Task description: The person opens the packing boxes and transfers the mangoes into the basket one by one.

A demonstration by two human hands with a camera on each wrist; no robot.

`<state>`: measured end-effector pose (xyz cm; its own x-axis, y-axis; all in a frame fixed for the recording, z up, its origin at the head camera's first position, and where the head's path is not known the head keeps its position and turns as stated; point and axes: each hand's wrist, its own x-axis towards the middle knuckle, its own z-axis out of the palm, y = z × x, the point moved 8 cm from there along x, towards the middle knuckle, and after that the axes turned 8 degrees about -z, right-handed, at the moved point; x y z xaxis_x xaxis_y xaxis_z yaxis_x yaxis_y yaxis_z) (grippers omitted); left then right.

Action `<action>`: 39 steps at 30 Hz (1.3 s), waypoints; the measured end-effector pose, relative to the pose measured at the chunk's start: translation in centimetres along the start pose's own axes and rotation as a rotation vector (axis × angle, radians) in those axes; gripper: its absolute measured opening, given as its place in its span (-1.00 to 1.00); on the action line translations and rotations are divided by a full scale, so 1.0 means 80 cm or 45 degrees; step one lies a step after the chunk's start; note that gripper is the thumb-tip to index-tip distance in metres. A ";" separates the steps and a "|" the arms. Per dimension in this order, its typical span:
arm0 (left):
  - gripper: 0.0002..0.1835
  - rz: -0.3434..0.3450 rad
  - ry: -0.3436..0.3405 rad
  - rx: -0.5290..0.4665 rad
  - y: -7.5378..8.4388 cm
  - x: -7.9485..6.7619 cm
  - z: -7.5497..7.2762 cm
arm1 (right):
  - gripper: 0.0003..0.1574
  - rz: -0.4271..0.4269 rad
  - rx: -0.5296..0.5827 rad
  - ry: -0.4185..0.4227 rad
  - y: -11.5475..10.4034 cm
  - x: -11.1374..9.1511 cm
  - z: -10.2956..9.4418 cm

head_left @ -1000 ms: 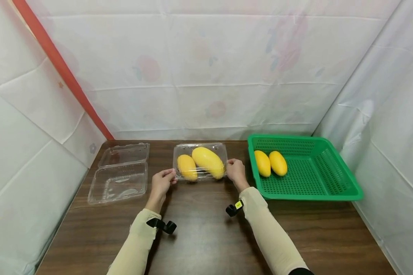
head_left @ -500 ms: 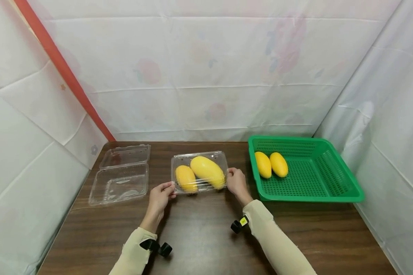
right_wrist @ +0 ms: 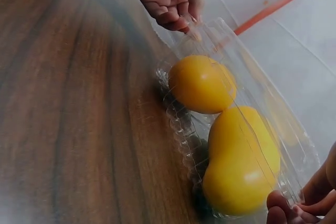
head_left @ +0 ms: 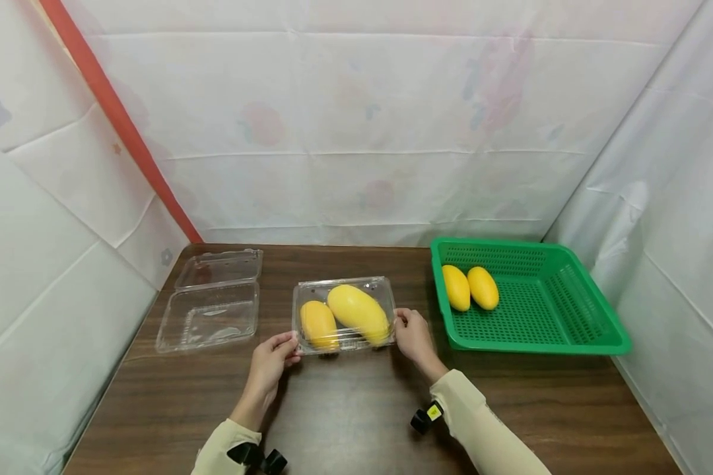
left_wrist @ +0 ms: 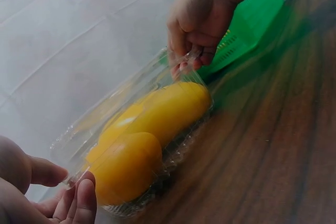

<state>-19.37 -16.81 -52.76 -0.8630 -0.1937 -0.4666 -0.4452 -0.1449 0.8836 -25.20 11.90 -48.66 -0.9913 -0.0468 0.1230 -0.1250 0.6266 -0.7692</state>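
A clear plastic clamshell box (head_left: pixel 317 290) with its lid down is in the middle of the table in the head view. Inside lie two yellow mangoes, a smaller mango (head_left: pixel 319 325) on the left and a larger, curved mango (head_left: pixel 358 311) on the right. My left hand (head_left: pixel 270 364) pinches the box's near left corner between thumb and fingers. At the near right corner, my right hand (head_left: pixel 416 340) pinches the edge. Both wrist views show fingertips on the thin plastic rim, with the mangoes (left_wrist: pixel 128 166) visible through the lid.
An open, empty clamshell box (head_left: pixel 210 316) lies at the left of the wooden table (head_left: pixel 344 422). To the right stands a green plastic basket (head_left: pixel 537 348) with two mangoes (head_left: pixel 482 288) at its left side. White cloth (head_left: pixel 344 132) hangs behind and along both sides.
Both hands have drawn the filled clamshell box across the table toward me. The two mangoes inside came along with it. The basket and the open box stay in place.
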 end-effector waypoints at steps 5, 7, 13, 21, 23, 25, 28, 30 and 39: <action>-0.64 -0.015 -0.022 -0.023 -0.006 -0.006 0.000 | -0.69 -0.013 0.027 -0.009 0.000 -0.012 -0.006; -0.63 -0.029 -0.032 -0.033 -0.008 -0.009 -0.001 | -0.70 -0.020 0.036 -0.017 0.000 -0.015 -0.008; -0.62 -0.063 -0.056 -0.098 -0.015 -0.012 0.000 | -0.79 0.043 0.124 0.023 0.009 -0.017 -0.017; -0.69 -0.099 -0.069 -0.132 -0.020 -0.011 0.000 | -0.83 0.125 0.209 0.012 0.022 -0.023 -0.019; -0.72 -0.105 -0.081 -0.150 -0.021 -0.011 0.000 | -0.83 0.124 0.226 0.005 0.023 -0.023 -0.019; -0.74 -0.114 -0.096 -0.166 -0.020 -0.012 0.001 | -0.83 0.119 0.232 -0.005 0.022 -0.023 -0.019; -0.74 -0.130 -0.113 -0.192 -0.021 -0.015 0.002 | -0.85 0.133 0.234 -0.023 0.024 -0.022 -0.021; -0.72 -0.135 -0.120 -0.198 -0.021 -0.018 0.004 | -0.86 0.144 0.227 -0.039 0.025 -0.023 -0.021; -0.75 -0.144 -0.141 -0.214 -0.031 -0.030 0.018 | -0.81 0.180 0.170 -0.109 0.029 -0.026 -0.020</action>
<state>-16.50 -14.60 -53.77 -0.8348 -0.0604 -0.5472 -0.5028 -0.3211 0.8026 -23.34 14.72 -49.66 -0.9985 -0.0354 -0.0416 0.0169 0.5235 -0.8519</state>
